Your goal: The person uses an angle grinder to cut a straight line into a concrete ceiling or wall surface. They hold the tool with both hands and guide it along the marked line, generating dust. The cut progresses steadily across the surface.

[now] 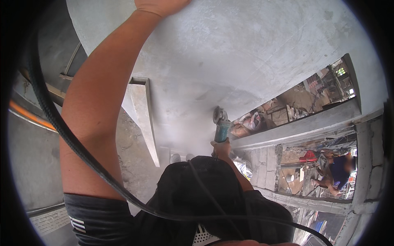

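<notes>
My right hand (222,148) is wrapped round the body of a teal angle grinder (223,130), low in front of me. Its round disc and guard (219,115) point up at the grey plastered wall (242,53), and pale dust hangs around it. Whether the disc touches the wall, I cannot tell. Stretched far up, my left hand (161,5) is by the wall at the upper edge. Its fingers are cut off by the picture's edge.
A thick dark cable (78,141) loops across my left arm and body. Left of the grinder stands a long pale rectangular hollow piece (143,110). On the right are window openings with a concrete ledge (295,126) and a block wall (259,166). Beyond is a person in dark blue (340,172).
</notes>
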`<state>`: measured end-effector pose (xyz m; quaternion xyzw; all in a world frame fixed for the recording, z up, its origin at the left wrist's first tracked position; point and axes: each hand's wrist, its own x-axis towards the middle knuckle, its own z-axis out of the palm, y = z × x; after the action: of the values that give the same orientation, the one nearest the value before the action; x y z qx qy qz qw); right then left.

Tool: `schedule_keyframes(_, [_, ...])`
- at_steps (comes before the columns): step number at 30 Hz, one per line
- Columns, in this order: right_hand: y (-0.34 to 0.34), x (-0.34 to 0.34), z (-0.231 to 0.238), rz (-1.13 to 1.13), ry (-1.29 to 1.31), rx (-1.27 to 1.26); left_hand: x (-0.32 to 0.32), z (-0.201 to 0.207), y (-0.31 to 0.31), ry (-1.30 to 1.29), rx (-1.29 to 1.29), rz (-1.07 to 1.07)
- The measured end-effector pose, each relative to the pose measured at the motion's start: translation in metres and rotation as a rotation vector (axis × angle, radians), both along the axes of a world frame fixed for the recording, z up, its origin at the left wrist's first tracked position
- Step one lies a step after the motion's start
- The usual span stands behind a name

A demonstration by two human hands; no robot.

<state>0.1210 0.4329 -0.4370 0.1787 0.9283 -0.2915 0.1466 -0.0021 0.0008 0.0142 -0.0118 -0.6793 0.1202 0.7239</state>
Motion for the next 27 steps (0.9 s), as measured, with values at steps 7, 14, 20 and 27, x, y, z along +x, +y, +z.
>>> schedule_keyframes(7, [0.0, -0.003, -0.003, -0.001, 0.004, 0.006, 0.002, -0.001, 0.0, -0.02, 0.012, 0.002])
schedule_keyframes(14, [-0.011, 0.0, 0.01, -0.024, 0.017, 0.02, 0.002, -0.003, 0.0, -0.027, 0.027, 0.03])
schedule_keyframes(20, [-0.005, -0.006, -0.012, -0.032, 0.04, -0.01, 0.001, -0.001, 0.001, 0.011, 0.014, -0.036])
schedule_keyframes(27, [0.001, 0.001, -0.002, -0.012, 0.065, -0.017, 0.006, -0.002, 0.0, -0.001, 0.018, -0.046])
